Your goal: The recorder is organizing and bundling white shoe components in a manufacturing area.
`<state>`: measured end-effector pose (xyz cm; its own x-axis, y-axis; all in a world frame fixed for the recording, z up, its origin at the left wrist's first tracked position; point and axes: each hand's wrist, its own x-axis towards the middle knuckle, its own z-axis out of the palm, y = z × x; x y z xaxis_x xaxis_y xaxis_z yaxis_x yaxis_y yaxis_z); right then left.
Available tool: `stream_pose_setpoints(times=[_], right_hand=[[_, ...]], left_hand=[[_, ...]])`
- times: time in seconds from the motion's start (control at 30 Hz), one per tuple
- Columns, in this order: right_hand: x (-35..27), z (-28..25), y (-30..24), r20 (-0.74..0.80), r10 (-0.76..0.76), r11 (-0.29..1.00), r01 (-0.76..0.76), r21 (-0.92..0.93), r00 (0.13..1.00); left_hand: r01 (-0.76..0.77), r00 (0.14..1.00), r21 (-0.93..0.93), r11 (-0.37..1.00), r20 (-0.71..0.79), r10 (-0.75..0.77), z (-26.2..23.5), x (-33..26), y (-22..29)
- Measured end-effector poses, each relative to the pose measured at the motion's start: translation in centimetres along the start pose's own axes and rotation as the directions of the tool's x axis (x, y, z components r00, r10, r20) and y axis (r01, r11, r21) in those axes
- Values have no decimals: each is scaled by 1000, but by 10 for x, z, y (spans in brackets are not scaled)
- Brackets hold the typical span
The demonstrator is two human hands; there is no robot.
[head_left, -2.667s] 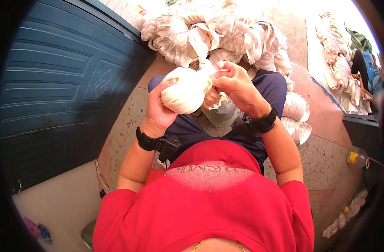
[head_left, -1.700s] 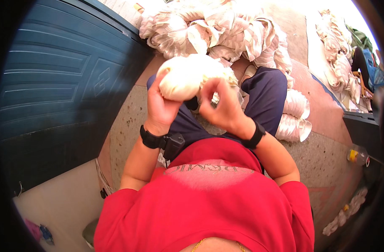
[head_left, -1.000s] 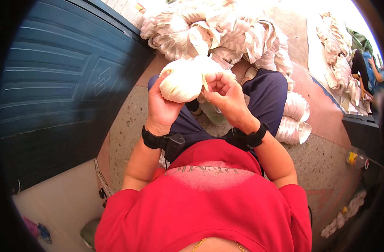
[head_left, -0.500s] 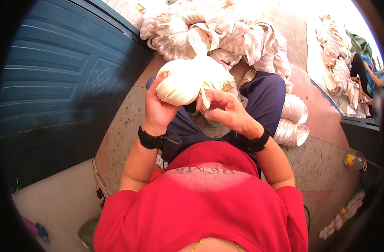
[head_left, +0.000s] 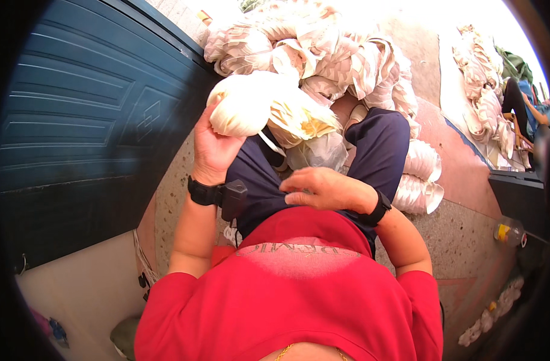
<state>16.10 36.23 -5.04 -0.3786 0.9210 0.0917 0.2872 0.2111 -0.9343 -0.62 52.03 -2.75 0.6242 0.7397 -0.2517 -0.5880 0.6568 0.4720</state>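
Note:
My left hand [head_left: 216,147] is raised near the blue door, its fingers wrapped round a cream-white ball [head_left: 240,107] that looks wound from flat strip. A thin strip end [head_left: 269,141] hangs from the ball's lower right side. My right hand [head_left: 326,189] is in front of my lap, apart from the ball; its thumb and fingers are slightly parted and no object shows in it. Between my knees stands a translucent plastic bag [head_left: 319,153] with pale yellowish strips [head_left: 302,117] at its top. The ball overlaps these strips in view.
Large coils of pale braided strip [head_left: 323,45] are heaped ahead of my feet. Two more coils [head_left: 422,174] lie beside my right knee. A blue panelled door [head_left: 94,114] stands at left. At right are a plastic bottle [head_left: 509,232] and another person [head_left: 527,105].
My right hand has come away from the strip at the ball and drawn back toward my lap. My left hand has shifted left with the ball, uncovering more of the plastic bag.

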Motion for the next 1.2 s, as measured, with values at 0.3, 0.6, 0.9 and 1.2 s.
stream_pose_setpoints(times=[0.3, 0.6, 0.9, 1.2], right_hand=[[-4, -31, 2, -390, 118, 993, -114, 33, 913], [10, -49, 2, -623, 246, 957, -84, 277, 742], [46, -34, 9, -433, 283, 834, 3, 551, 856], [-27, -85, 2, -599, 207, 224, 558, 799, 774]], left_hand=[[-180, 981, 701, 690, 180, 74, 40, -20, 3], [-170, 982, 694, 700, 178, 62, 53, -18, 7], [-88, 984, 635, 767, 175, -32, 51, -16, -2], [-26, 999, 407, 913, -30, 42, 14, -4, 25]])
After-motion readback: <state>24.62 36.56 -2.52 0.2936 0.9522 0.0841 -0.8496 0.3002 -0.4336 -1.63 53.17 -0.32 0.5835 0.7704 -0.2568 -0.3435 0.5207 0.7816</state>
